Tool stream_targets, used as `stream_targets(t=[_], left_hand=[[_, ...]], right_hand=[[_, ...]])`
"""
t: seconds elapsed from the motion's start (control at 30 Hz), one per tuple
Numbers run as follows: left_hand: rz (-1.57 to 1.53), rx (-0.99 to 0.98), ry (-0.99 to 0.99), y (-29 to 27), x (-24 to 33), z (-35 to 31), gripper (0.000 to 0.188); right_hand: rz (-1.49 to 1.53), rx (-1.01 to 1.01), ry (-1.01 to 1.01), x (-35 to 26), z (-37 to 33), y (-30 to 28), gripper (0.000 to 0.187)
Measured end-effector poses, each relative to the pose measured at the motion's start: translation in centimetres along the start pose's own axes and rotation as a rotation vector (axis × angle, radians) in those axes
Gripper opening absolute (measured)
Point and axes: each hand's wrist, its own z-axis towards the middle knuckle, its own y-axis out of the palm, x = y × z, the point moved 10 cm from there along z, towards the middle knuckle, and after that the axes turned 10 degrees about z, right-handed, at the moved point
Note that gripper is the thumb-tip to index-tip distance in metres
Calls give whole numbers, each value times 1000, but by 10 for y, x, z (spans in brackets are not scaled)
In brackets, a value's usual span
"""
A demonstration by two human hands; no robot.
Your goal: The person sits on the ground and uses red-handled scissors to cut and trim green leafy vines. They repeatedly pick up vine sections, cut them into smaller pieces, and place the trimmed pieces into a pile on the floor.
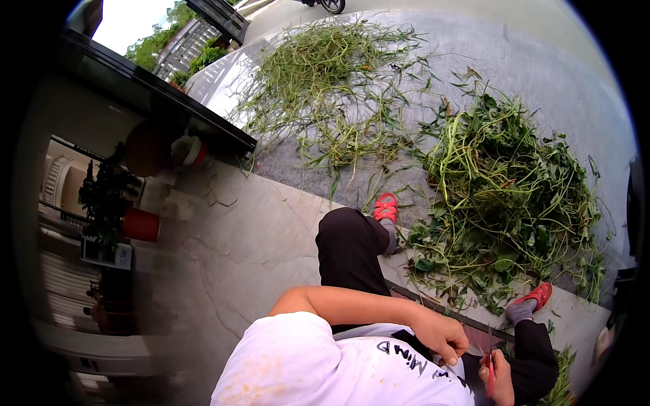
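Note:
My left hand hangs over my lap with its fingers curled in. Whether anything is pinched in them is hidden. Just right of it, my right hand grips a thin red-handled cutting tool whose narrow blade points up. I wear a white shirt, black trousers and red sandals. A big heap of leafy green vines lies on the ground in front of my feet. Farther off, a looser spread of thin stripped stems is scattered.
I sit on a pale marble floor that ends in a step down to grey pavement. A red pot with a dark plant stands at the left, near a dark beam. More greens lie at the lower right.

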Motion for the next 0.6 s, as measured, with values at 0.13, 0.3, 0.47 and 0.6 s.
stream_targets(t=[0.13,0.3,0.47,0.6], left_hand=[[-83,-70,-109,-1,-18,-5,28],[52,35,-234,-43,-21,-24,25],[565,463,-352,-132,-23,-56,28],[823,843,-486,-197,-20,-103,36]], right_hand=[[12,8,0,4,2,3,60],[24,15,-4,10,4,5,58],[31,22,-7,15,6,7,56],[35,21,-6,19,8,8,54]])
